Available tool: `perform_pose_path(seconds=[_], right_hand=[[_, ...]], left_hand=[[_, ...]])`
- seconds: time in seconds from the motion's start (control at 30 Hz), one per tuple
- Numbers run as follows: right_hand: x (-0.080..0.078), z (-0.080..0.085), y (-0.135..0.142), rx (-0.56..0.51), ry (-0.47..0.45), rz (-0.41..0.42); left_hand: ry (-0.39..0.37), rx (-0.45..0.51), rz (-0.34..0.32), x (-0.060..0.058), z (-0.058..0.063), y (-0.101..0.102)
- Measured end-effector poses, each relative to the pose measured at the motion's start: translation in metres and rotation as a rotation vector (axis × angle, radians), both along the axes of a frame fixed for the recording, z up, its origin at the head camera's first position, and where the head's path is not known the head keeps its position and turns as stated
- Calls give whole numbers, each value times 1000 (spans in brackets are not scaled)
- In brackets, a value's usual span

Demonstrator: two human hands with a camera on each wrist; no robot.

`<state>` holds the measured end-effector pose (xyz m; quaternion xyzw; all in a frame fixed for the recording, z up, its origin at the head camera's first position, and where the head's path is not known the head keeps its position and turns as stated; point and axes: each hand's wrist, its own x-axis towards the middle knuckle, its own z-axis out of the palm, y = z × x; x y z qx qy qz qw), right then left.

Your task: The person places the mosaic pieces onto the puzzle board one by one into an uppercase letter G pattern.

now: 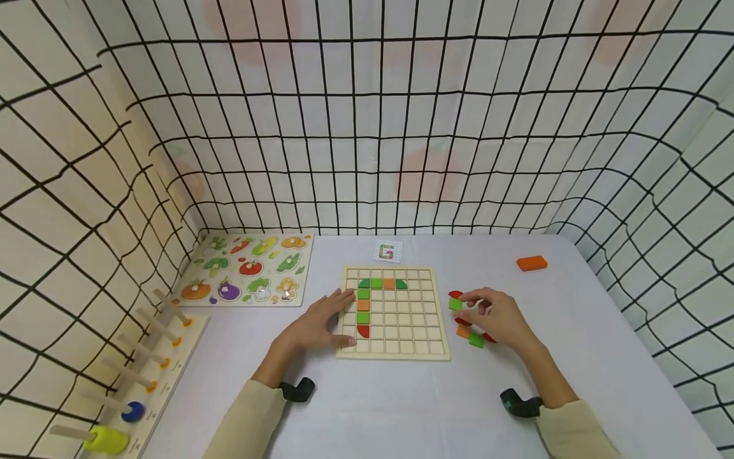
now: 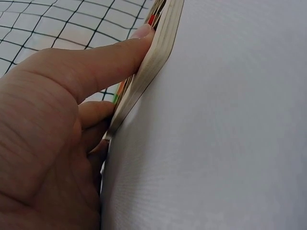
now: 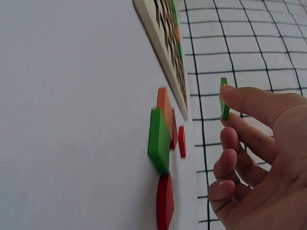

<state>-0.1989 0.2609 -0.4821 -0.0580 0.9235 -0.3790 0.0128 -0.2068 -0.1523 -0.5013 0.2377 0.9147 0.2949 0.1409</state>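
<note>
A wooden grid board (image 1: 406,331) lies on the table, with a row of green and orange tiles near its top and a column below, ending in a red rounded piece (image 1: 363,331). My left hand (image 1: 312,326) rests at the board's left edge, fingers extended and spread, thumb on the rim. Right of the board, my right hand (image 1: 500,317) pinches a green square tile (image 3: 224,99) between thumb and index finger, raised off the table. Beneath and beside that hand lie an orange tile (image 1: 463,331), another green tile (image 3: 159,141) and several red rounded pieces (image 3: 165,201).
A small pattern card (image 1: 388,251) lies behind the board. At left are a vegetable puzzle (image 1: 269,268) and a peg stand (image 1: 166,376) with upright pegs. An orange block (image 1: 532,263) sits at back right. Black-gridded cloth walls (image 1: 367,137) enclose the table.
</note>
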Motion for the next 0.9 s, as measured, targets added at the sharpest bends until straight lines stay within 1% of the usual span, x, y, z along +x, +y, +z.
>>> perform_pose_path(seconds=[0.27,0.57,0.77,0.9], right_hand=[[-3,-2,-30,-58,41,77],[-1,1,-63,-100,23,144],[0,-4,-78,-104,12,199],[0,-5,-88,-102,-4,207]], left_hand=[[3,2,3,1,-1,-1],[5,0,6,1,-1,-1],[10,-1,-3,0,-3,0],[16,-11,1,-2,-4,0]])
